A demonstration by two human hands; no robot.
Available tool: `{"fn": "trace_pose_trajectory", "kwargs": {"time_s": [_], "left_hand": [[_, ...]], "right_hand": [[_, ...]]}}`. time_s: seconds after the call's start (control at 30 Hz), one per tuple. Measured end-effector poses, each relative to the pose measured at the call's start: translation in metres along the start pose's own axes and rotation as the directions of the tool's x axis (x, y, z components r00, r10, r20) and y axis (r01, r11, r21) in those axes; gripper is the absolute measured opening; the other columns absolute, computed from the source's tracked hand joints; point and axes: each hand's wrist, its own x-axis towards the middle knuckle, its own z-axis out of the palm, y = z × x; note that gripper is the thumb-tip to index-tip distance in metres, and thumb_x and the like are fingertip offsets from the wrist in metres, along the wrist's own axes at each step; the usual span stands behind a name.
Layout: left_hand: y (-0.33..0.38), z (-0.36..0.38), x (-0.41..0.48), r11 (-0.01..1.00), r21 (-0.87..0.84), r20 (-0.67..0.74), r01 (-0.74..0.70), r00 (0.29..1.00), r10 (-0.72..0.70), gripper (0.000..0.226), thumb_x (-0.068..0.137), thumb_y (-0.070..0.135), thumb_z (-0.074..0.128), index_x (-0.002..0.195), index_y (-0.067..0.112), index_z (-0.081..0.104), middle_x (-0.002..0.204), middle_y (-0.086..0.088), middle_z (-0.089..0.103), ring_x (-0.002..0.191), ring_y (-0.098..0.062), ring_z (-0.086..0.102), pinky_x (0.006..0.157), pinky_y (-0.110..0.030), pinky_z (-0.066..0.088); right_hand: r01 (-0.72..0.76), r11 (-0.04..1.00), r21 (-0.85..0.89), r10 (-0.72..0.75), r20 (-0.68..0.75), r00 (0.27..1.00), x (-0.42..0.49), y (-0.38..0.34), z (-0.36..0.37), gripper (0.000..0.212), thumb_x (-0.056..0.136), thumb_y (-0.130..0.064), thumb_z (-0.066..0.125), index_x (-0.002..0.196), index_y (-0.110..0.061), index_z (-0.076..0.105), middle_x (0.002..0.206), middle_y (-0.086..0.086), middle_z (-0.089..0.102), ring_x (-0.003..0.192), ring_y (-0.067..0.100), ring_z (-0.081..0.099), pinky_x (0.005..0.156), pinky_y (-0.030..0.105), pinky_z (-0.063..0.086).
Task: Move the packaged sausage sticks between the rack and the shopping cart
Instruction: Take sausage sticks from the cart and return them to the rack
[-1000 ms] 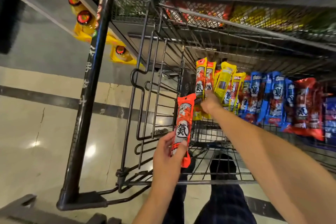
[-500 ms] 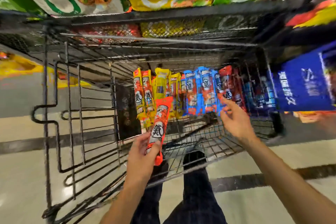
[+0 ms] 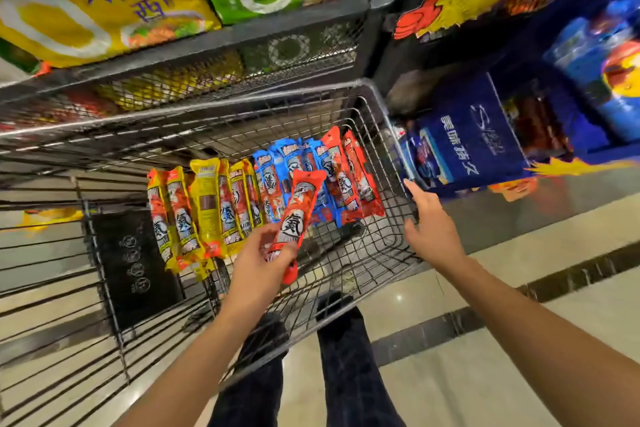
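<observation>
Beyond your left hand (image 3: 258,262), sausage packs (image 3: 207,208) stand in a row inside the cart (image 3: 374,104). That hand grips a red stick (image 3: 297,218) by its lower end, above the cart. Your right hand (image 3: 431,229) hangs open and empty beside the cart's right wall, with a blue box (image 3: 474,146) just beyond it.

There is only one view, from a camera on the person's head, looking forward and steeply down into the shopping cart (image 3: 375,104) from close above. The cart basket fills the middle, both bare arms reach in from the bottom edge, and the person's legs and shoes show through the wire near the cart's near edge. The rack (image 3: 287,35) with big bags runs across the top of the view, just past the cart's far edge, and the wide lens bends the straight lines near the sides.
</observation>
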Motion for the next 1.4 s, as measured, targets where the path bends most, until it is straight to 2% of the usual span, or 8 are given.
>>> {"fn": "trace_pose_trajectory", "kwargs": {"time_s": [0.13, 0.3, 0.4, 0.63, 0.93, 1.2, 1.33, 1.4], "left_hand": [[0.011, 0.038, 0.027, 0.998, 0.037, -0.012, -0.042, 0.999, 0.042, 0.037, 0.094, 0.021, 0.062, 0.128, 0.017, 0.047, 0.116, 0.006, 0.052, 0.059, 0.019, 0.058, 0.050, -0.005, 0.045], [0.004, 0.100, 0.069, 0.991, 0.063, 0.002, -0.119, 0.993, 0.119, 0.032, 0.093, 0.043, 0.058, 0.123, 0.041, 0.047, 0.120, 0.009, 0.057, 0.093, -0.014, 0.069, 0.079, -0.036, 0.058], [-0.011, 0.136, 0.095, 0.982, 0.121, -0.039, -0.147, 0.987, 0.153, 0.047, 0.090, 0.043, 0.062, 0.134, 0.037, 0.046, 0.135, 0.012, 0.048, 0.123, -0.008, 0.047, 0.109, -0.035, 0.038], [-0.035, 0.197, 0.139, 0.972, 0.212, -0.050, -0.104, 0.992, 0.117, 0.072, 0.086, 0.037, 0.068, 0.148, 0.036, 0.030, 0.151, 0.002, 0.038, 0.137, -0.018, 0.039, 0.115, -0.039, 0.033], [-0.037, 0.210, 0.153, 0.864, 0.499, -0.023, -0.074, 0.995, 0.098, 0.060, 0.096, 0.045, 0.049, 0.147, 0.042, 0.019, 0.148, -0.002, 0.038, 0.129, -0.025, 0.047, 0.093, -0.041, 0.049], [-0.016, 0.193, 0.150, 0.907, 0.419, 0.053, -0.045, 0.998, 0.025, 0.053, 0.097, 0.044, 0.049, 0.146, 0.037, 0.031, 0.149, -0.005, 0.035, 0.129, -0.027, 0.048, 0.106, -0.044, 0.043], [0.005, 0.164, 0.120, 0.973, 0.192, 0.097, -0.125, 0.989, 0.108, 0.025, 0.100, 0.027, 0.048, 0.124, 0.029, 0.054, 0.106, 0.010, 0.061, 0.073, -0.012, 0.063, 0.057, -0.022, 0.053], [0.016, 0.140, 0.096, 0.968, 0.164, 0.161, -0.188, 0.974, 0.162, 0.017, 0.101, 0.024, 0.046, 0.107, 0.033, 0.059, 0.099, 0.012, 0.066, 0.074, -0.008, 0.064, 0.058, -0.014, 0.050]], "right_hand": [[0.016, 0.998, 0.059, -0.014, -0.044, 0.999, 0.002, 0.002, 0.007, 0.078, 0.088, -0.013, 0.053, 0.148, -0.047, 0.016, 0.129, 0.003, 0.047, 0.092, 0.025, 0.058, 0.077, 0.042, 0.052], [0.022, 0.999, 0.029, -0.020, -0.048, 0.999, 0.004, 0.012, 0.011, 0.076, 0.088, -0.017, 0.049, 0.150, -0.045, 0.015, 0.121, 0.008, 0.051, 0.071, 0.024, 0.057, 0.067, 0.042, 0.052], [0.035, 0.999, 0.027, -0.033, -0.068, 0.997, 0.007, 0.014, 0.014, 0.076, 0.087, -0.016, 0.049, 0.151, -0.043, 0.018, 0.117, 0.006, 0.052, 0.077, 0.027, 0.058, 0.068, 0.042, 0.051], [0.045, 0.999, 0.016, -0.043, -0.107, 0.993, 0.011, 0.022, 0.019, 0.076, 0.085, -0.020, 0.048, 0.149, -0.044, 0.015, 0.109, -0.004, 0.049, 0.086, 0.020, 0.056, 0.071, 0.042, 0.052], [0.059, 0.998, -0.019, -0.060, -0.086, 0.994, 0.012, 0.024, 0.017, 0.073, 0.086, -0.019, 0.051, 0.151, -0.037, 0.021, 0.107, -0.003, 0.050, 0.091, 0.018, 0.053, 0.076, 0.038, 0.050], [0.053, 0.998, -0.037, -0.056, -0.077, 0.996, 0.016, 0.024, 0.014, 0.071, 0.088, -0.019, 0.049, 0.151, -0.035, 0.022, 0.110, -0.004, 0.049, 0.090, 0.017, 0.053, 0.076, 0.035, 0.046], [0.020, 0.998, -0.061, -0.024, -0.069, 0.997, 0.015, 0.026, 0.015, 0.070, 0.089, -0.021, 0.049, 0.151, -0.036, 0.021, 0.109, -0.002, 0.047, 0.087, 0.021, 0.053, 0.074, 0.038, 0.047], [0.026, 0.992, -0.121, -0.032, -0.050, 0.998, 0.016, 0.028, 0.014, 0.068, 0.091, -0.028, 0.049, 0.152, -0.035, 0.020, 0.117, 0.002, 0.048, 0.100, 0.023, 0.051, 0.083, 0.038, 0.045]]}}
